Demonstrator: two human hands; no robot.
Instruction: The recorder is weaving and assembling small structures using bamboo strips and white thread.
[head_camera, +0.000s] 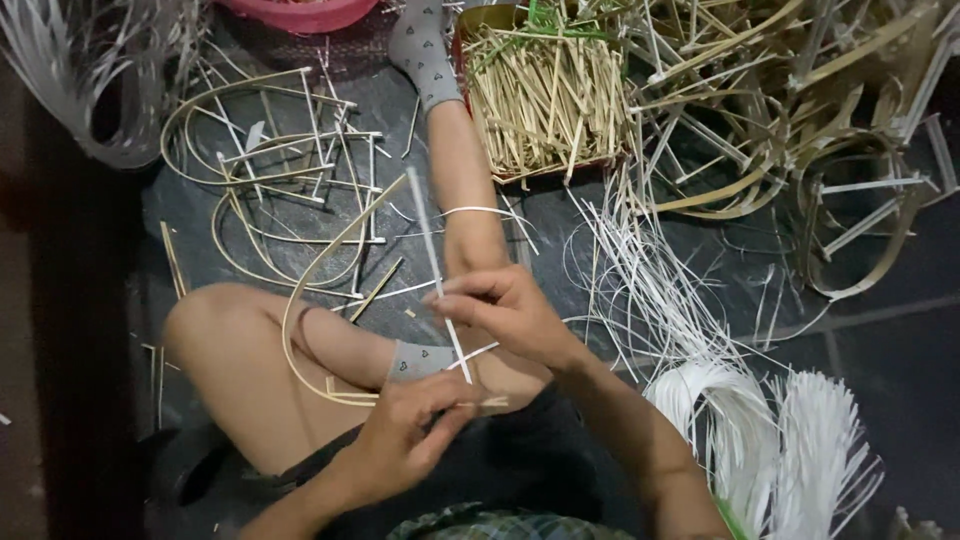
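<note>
A thin white strip (437, 262) stands slanted above the person's lap, pinched near its middle by the right hand (505, 315), fingers closed on it, and at its lower end by the left hand (405, 440), whose fingers also seem clamped there, though the dim view blurs that contact. The strip crosses a curved bamboo hoop (300, 300) braced against the bent knee, which keeps it steady. Spare white strips (760, 440) and a basket of cut bamboo sticks (545, 95) lie on the floor within reach.
</note>
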